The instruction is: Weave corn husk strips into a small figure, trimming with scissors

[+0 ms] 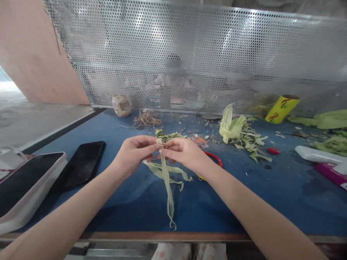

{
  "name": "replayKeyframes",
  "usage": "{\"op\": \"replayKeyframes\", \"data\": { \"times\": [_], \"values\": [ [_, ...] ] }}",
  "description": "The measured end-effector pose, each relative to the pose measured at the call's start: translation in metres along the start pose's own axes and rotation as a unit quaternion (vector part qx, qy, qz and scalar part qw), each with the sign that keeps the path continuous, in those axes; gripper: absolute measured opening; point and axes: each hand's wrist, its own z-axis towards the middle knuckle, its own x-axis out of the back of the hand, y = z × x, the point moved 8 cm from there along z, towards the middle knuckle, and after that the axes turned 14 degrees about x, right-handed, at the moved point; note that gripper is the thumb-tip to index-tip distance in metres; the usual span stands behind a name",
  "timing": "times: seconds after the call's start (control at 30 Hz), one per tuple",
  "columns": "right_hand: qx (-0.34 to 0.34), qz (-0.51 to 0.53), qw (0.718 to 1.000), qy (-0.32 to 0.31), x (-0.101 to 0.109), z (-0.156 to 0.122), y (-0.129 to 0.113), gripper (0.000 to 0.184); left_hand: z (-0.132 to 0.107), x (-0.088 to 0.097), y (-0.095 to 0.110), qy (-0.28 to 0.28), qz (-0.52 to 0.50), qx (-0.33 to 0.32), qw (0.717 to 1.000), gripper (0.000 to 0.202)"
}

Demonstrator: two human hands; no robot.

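Observation:
Over the middle of the blue table, my left hand [136, 149] and my right hand [184, 150] meet, thumbs and fingertips pinched on pale green husk strips [166, 184]. Long loose ends hang from my fingers toward the table's front edge. Just beyond my fingertips is a twisted, knotted-looking length [171, 135] of the same material. Fingers partly cover the spot where the strips come together. A red loop [217, 158], perhaps a scissors handle, lies partly hidden behind my right wrist.
A black phone [84, 162] and a pink-cased device [22, 188] lie left. Farther back are a string roll [121, 105], brown twine [147, 119], husks [231, 127] and a yellow roll [282, 108]. A purple power strip [335, 176] lies right. A perforated metal screen [195, 42] stands behind.

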Motion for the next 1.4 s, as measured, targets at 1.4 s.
{"op": "replayKeyframes", "data": {
  "times": [1.4],
  "values": [
    [0.009, -0.014, 1.000, 0.014, 0.001, 0.003, 0.012, 0.013, 0.003, 0.011, 0.019, 0.020, 0.356, -0.028, 0.934, 0.024]
  ]
}}
